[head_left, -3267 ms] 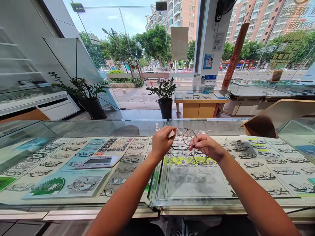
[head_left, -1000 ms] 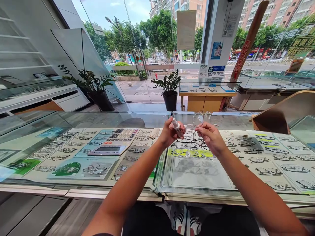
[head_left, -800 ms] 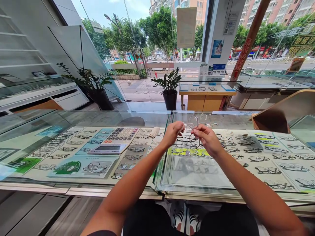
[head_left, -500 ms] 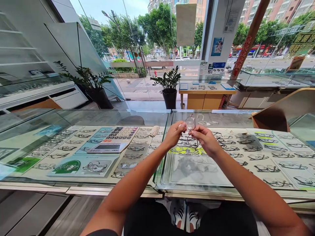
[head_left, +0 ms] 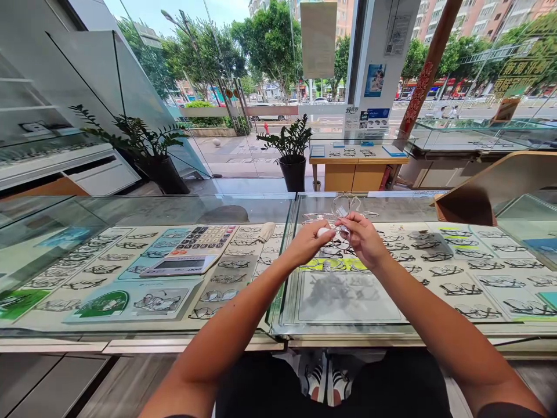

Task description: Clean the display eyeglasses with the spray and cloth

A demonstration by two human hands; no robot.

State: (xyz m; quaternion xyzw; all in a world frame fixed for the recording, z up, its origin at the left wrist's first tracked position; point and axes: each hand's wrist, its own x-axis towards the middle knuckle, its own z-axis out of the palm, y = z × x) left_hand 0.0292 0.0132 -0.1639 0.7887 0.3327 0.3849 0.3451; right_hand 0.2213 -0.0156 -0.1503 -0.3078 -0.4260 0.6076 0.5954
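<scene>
Above the glass counter I hold a thin-framed pair of eyeglasses (head_left: 340, 203) between both hands, its round lens rim standing up over my fingertips. My left hand (head_left: 310, 242) is closed at the frame's near left side, the thumb on top; a whitish patch shows at the thumb tip, and I cannot tell what it is. Pinching the frame from the right is my right hand (head_left: 364, 239), thumb and fingers together. Part of the frame hides behind the fingers. Just beyond, another clear pair of glasses (head_left: 364, 213) rests on the glass top.
Several rows of eyeglasses (head_left: 461, 289) show through the glass counter (head_left: 348, 330). To the left a large calculator (head_left: 187, 260) lies on the counter, with a beige cloth (head_left: 266, 231) beside it. A wooden-backed stand (head_left: 470, 206) rises at the right. Potted plants (head_left: 292, 168) stand beyond.
The eyeglasses have turned in my hands; a lens rim now faces up more clearly above the fingers. The whole view has shifted slightly, so the surroundings sit further left.
</scene>
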